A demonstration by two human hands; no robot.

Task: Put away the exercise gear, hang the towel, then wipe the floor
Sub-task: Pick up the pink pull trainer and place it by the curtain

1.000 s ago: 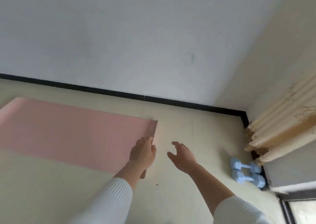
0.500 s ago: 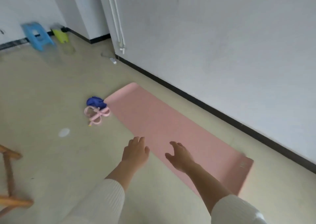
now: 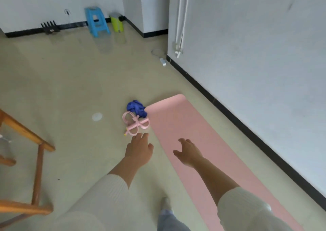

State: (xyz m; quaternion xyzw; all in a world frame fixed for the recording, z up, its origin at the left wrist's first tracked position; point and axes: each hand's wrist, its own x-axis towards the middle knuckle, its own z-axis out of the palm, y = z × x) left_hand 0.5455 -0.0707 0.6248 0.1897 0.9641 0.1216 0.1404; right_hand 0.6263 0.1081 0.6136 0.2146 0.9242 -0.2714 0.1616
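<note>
A pink exercise mat (image 3: 197, 139) lies flat on the floor along the right wall. At its far left corner sit a crumpled blue towel (image 3: 136, 108) and a pink pedal resistance band (image 3: 135, 124). My left hand (image 3: 139, 149) hovers just short of the band, fingers apart, holding nothing. Over the mat, my right hand (image 3: 189, 153) is spread open and empty. Both arms wear white ribbed sleeves.
A wooden chair frame (image 3: 30, 160) stands at the left. A blue stool (image 3: 97, 21), a yellow-green bin (image 3: 116, 22) and a black rack (image 3: 49, 27) line the far wall. A white power strip (image 3: 163, 62) lies by the wall corner. A pale spot (image 3: 97, 116) marks the floor.
My view has swung left from the corner with the dumbbells to the mat's far end. My left hand has come off the mat's near edge; both hands now reach toward the band and towel.
</note>
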